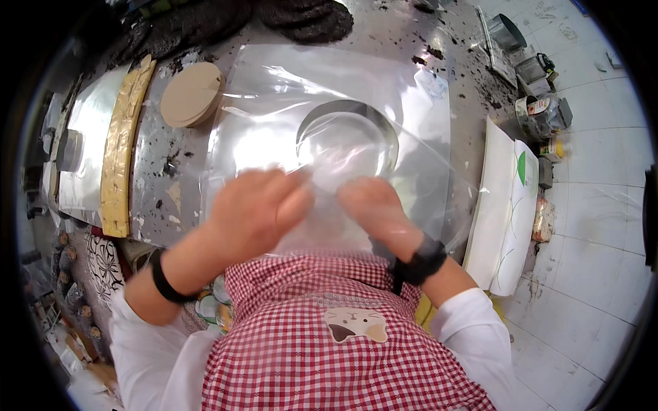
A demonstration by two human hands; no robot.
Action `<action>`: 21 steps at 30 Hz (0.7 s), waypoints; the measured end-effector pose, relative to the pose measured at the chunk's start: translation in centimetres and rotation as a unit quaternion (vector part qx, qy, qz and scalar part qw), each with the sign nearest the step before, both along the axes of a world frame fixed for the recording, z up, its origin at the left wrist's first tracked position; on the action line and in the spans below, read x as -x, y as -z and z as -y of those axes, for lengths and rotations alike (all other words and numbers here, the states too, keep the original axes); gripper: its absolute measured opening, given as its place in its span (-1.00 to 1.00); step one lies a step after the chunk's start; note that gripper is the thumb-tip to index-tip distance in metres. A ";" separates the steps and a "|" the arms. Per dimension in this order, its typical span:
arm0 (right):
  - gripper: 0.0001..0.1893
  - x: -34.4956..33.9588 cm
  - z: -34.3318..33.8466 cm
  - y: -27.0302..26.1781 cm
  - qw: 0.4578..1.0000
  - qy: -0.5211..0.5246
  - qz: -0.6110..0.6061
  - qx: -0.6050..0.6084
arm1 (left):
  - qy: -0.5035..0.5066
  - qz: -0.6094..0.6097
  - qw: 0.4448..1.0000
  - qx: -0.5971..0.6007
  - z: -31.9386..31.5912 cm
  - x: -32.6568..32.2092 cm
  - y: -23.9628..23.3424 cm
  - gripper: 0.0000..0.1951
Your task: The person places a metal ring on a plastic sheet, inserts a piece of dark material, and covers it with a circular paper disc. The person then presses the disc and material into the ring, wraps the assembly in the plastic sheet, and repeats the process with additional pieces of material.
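Both of my hands are blurred and bent inward over a thin sheet of clear plastic film [288, 77]. My left hand [262, 205] pinches the film near the ring's lower left, its fingertips partly hidden. Close to the ring's lower right, my right hand [372, 208] also appears closed on the film, with the fingers curled under. A round metal ring [393, 146] lies beneath the creased film, just beyond my fingers. Under the ring is a shiny rectangular sheet [432, 128] on the metal tabletop [154, 192].
Left of the sheet are stacked beige discs [190, 95] and a yellow-wrapped bar [121, 154]. A dark, moist-looking mass [306, 20] lies at the far edge, with crumbs scattered about. White folded paper [501, 210] rests at right, beside several containers, including a metal ring [506, 33].
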State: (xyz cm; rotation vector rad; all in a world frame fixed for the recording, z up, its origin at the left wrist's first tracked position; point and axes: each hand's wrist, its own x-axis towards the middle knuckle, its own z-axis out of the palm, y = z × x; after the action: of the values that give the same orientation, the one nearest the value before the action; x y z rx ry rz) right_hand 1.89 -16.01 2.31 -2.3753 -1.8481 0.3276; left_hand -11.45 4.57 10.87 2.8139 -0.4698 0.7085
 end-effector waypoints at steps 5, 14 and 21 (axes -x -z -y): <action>-0.40 2.7 3.3 -1.0 0.996 0.066 0.046 0.038 | -0.010 -0.213 0.977 0.007 0.9 4.6 8.3 -0.83; -0.55 -0.5 5.9 -6.6 0.990 0.060 -0.083 0.098 | 0.016 -0.360 0.915 0.183 -7.0 -6.2 1.6 -0.52; -0.25 -17.3 -15.7 -12.5 0.991 -0.006 -0.070 -0.116 | -0.556 -0.146 0.818 0.003 -43.5 -10.8 6.0 -0.14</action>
State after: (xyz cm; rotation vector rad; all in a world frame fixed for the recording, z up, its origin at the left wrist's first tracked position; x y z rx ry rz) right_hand 19.20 -0.29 14.82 -2.1318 -1.7338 0.2562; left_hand -0.68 48.05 4.90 2.8797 1.3250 0.3639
